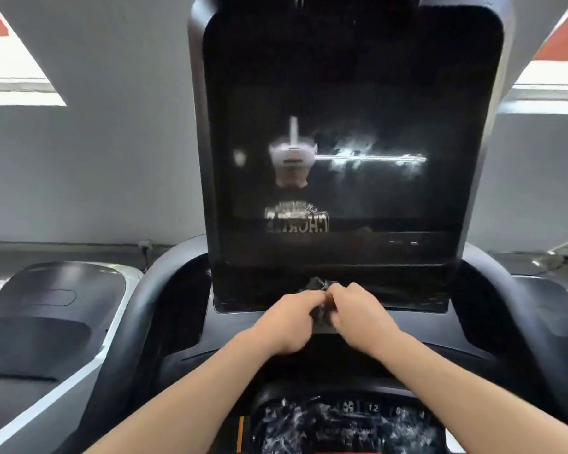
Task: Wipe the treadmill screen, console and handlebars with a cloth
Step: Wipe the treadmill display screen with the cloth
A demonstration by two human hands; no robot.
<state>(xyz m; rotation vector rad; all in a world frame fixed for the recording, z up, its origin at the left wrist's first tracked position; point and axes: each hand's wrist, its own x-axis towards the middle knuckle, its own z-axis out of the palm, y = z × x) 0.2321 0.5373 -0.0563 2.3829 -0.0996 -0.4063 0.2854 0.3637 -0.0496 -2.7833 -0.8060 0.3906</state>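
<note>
Screen [351, 142] of the treadmill stands dark and upright before me, above the console [341, 424].
Below its lower edge my left hand [292, 319] and right hand [358, 312] meet, fingers curled, both gripping a dark, bunched cloth [322, 286] held between them, just above the ledge.

treadmill screen [351, 109]: glossy black, with whitish smear streaks across the middle
console [440, 355]: matt black
cloth [322, 285]: dark, near black
control panel [341, 424]: black, white numerals and white smears, an orange strip at its left edge
neighbouring treadmill [46, 322]: dark grey with a silver-white rim
wall [112, 158]: grey
</note>
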